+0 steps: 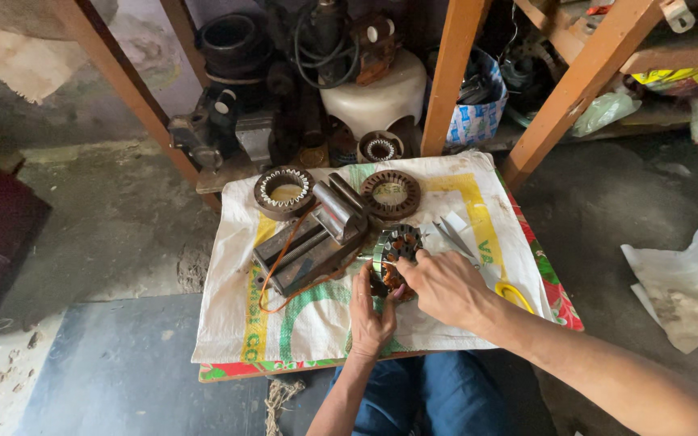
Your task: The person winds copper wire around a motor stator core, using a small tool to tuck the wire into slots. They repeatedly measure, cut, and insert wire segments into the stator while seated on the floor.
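Both of your hands meet on the motor stator [396, 246], which stands on edge near the middle of the sack-covered worktop [300, 323], just right of the grey metal block [317, 238]. Your left hand [369, 311] comes up from below, its grip curled around the stator's lower rim with the fingers pressed against the copper windings. Your right hand [444, 284] reaches in from the right and lies slightly nearer the top of the ring, its fingertips pinched at the upper right edge of the core; whether they hold a strip of paper or a wire there, you cannot tell from this view. The stator's bore axis runs roughly level, pointing left toward the block and right toward your right palm, so the open face looks at that hand. Two other stator rings [284, 190] [390, 194] lie flat farther back, well apart from your hands. Yellow-handled scissors [515, 295] lie just beside your right wrist.
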